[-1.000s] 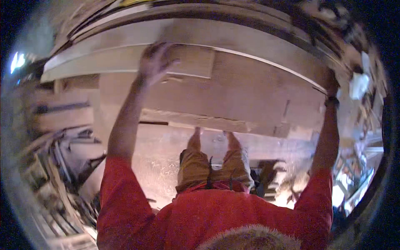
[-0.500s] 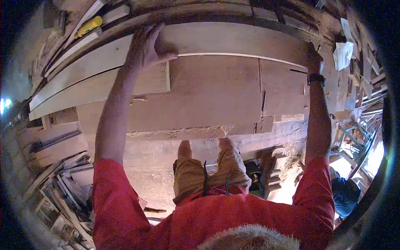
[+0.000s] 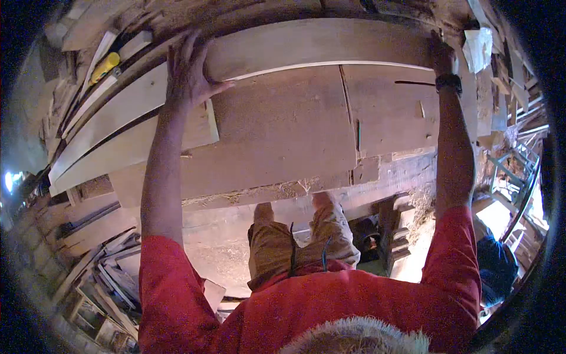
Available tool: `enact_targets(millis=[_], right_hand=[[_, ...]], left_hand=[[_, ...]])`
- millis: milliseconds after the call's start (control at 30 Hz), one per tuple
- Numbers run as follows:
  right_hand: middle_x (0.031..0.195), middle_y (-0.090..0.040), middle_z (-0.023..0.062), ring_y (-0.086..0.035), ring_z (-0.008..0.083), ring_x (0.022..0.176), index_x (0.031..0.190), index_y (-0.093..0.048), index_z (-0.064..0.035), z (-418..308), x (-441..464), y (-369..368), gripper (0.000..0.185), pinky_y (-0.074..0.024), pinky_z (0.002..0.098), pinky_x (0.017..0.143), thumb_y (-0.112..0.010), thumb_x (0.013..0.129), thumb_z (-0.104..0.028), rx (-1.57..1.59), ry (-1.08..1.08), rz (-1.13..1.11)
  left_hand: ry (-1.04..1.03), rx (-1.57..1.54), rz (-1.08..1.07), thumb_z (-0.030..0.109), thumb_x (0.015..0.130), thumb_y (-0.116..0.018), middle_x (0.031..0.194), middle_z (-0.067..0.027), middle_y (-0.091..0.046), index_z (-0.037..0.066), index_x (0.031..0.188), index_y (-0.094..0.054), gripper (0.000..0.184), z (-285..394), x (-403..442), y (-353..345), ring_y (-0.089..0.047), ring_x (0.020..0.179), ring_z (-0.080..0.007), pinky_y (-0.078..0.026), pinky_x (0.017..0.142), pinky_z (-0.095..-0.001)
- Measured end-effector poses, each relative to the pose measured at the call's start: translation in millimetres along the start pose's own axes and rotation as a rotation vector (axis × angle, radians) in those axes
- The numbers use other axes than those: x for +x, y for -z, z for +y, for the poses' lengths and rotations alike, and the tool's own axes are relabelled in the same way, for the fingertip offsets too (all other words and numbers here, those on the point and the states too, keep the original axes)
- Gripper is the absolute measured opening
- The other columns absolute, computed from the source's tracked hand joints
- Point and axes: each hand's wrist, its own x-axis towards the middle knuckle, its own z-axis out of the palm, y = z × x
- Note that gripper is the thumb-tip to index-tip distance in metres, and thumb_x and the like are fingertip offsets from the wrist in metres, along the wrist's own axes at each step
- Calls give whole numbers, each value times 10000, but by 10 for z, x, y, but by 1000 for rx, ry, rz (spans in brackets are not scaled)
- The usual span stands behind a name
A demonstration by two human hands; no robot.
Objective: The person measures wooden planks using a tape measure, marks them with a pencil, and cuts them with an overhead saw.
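Observation:
A long, pale wooden board (image 3: 318, 44) lies across the far side of the workbench (image 3: 277, 130). My left hand (image 3: 190, 74) is on the board's left end, fingers spread upward and thumb stretched out to the right. Its palm also overlaps two more planks, a longer plank (image 3: 112, 124) and a shorter plank (image 3: 132, 147), which run off to the left. At the board's right end, my right hand (image 3: 443, 56) is curled around the end, its fingertips dark and partly hidden. A dark watch (image 3: 448, 82) sits on the right wrist.
A yellow tool (image 3: 106, 66) lies among scrap wood at the upper left. A white sheet (image 3: 478, 49) is beyond my right hand. Offcuts (image 3: 97, 283) are heaped at lower left. Shavings (image 3: 295, 189) line the bench's near edge. Dark blue cloth (image 3: 495, 268) is at lower right.
The view has shifted and turned slightly, so the bench and planks appear further left. Both hands stay at the two ends of the long board.

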Motion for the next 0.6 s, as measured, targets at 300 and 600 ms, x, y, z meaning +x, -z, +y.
enact_targets(millis=[300, 600], right_hand=[[1091, -663, 160, -643, 378, 900, 1198, -607, -109, -750, -433, 1385, 330, -523, 428, 750, -488, 916, -229, 407, -467, 140], [968, -676, 175, -642, 407, 796, 928, -668, -78, -852, -182, 842, 357, -524, 464, 677, -496, 915, -391, 315, -613, 116]], left_hand=[[38, -147, 31, 461, 520, -882, 1460, -207, -353, 37, 1414, -348, 1124, 26, -12, 12, -305, 1365, -387, -249, 1127, -492], [122, -28, 67, 562, 545, -830, 1469, -195, -352, 24, 1397, -376, 1105, 63, -30, 51, -312, 1371, -351, -181, 1153, -499]])
